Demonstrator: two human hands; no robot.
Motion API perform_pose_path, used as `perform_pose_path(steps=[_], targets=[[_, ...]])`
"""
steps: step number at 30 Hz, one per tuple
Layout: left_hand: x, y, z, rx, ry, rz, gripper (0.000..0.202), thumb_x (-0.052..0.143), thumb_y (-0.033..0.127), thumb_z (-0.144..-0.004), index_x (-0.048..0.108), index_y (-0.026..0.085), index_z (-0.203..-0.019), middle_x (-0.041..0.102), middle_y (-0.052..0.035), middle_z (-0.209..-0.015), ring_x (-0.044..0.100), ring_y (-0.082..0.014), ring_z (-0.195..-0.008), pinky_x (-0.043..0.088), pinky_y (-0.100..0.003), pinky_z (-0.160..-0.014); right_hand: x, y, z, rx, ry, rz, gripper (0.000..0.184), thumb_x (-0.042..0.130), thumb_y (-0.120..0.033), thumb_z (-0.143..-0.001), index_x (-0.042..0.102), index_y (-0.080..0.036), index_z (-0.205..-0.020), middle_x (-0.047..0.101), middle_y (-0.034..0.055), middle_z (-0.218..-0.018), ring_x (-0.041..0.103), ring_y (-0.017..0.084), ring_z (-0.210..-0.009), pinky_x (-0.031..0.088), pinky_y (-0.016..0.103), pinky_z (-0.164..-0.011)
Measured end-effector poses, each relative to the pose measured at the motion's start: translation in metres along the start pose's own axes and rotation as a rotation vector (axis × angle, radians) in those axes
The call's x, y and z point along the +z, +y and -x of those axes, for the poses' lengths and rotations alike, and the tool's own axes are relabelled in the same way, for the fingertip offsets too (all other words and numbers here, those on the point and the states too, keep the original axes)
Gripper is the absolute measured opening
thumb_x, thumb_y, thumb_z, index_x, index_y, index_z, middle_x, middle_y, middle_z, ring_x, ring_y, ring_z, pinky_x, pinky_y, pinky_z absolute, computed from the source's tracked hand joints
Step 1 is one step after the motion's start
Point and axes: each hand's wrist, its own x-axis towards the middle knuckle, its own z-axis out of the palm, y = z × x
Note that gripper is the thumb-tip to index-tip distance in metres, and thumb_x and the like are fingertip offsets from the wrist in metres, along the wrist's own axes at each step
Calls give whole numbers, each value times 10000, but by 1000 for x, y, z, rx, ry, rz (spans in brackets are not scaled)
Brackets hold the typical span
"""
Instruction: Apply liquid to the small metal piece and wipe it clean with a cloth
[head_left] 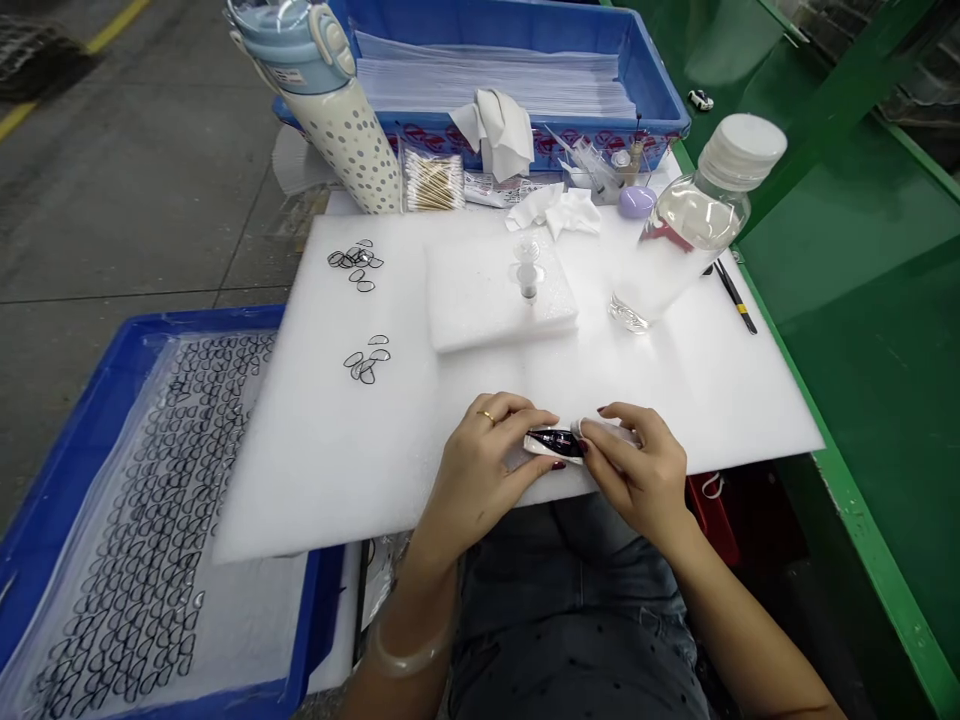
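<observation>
My left hand (491, 455), with a ring on one finger, pinches a small glossy black-and-white piece (553, 443) between thumb and fingertips, low over the front edge of the white foam board (322, 470). From the other side, my right hand (637, 460) closes its fingers round a pale white wad (616, 431), perhaps a wipe, against the piece's right end. The fingers hide part of both. Beyond my hands lies a foam block (480, 300) with a small clear syringe-like part (528, 280) upright on it.
Thin black-rimmed clear pieces (367, 362) lie in two groups at left; a blue tray (150, 325) holds many more. Behind stand a dotted bottle (352, 140), cotton swabs (433, 182) and a blue crate (652, 75). At right are a clear bottle (675, 250) and tweezers (735, 297).
</observation>
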Motion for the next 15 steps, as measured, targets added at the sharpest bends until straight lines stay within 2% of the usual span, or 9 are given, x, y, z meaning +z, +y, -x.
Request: perform_pose_path(steps=[2, 7, 10, 13, 15], targets=[[0, 0, 0, 3, -2, -5, 230, 744, 260, -842, 688, 246, -1064, 648, -43, -996, 601, -241, -980, 539, -387, -842, 1, -2, -1, 45, 21, 2, 197, 609, -185, -907, 727, -233, -1057, 676, 100, -1002, 647, 186, -823, 559, 318, -663], [0, 0, 1, -5, -4, -1, 209, 719, 264, -858, 695, 255, -1064, 656, -46, -1000, 604, -246, -987, 545, -393, -845, -1, -11, 6, -83, 18, -11, 187, 617, -161, -883, 733, -221, -1017, 683, 62, -855, 615, 147, -672, 512, 272, -571], [1, 0, 1, -9, 1, -3, 210, 714, 255, -856, 699, 258, -1066, 664, -44, -1004, 605, -247, -996, 545, -394, -852, -7, -18, 11, -106, -18, -71, 176, 599, -154, -887, 729, -214, -988, 671, 42, -804, 588, 118, -610, 498, 249, -539], [1, -1, 1, -6, 5, 0, 221, 731, 258, -849, 699, 252, -1067, 663, -44, -991, 606, -244, -988, 545, -389, -844, -18, -12, 6, -119, -79, -155, 198, 593, -142, -888, 718, -213, -1023, 656, 30, -793, 582, 106, -587, 492, 234, -513], [2, -2, 1, 4, 11, 7, 235, 745, 263, -841, 700, 250, -1071, 662, -45, -984, 607, -244, -977, 545, -389, -835, -28, -2, -4, -81, -89, -151, 279, 578, -130, -897, 696, -232, -1128, 669, 43, -856, 625, 131, -661, 516, 250, -546]])
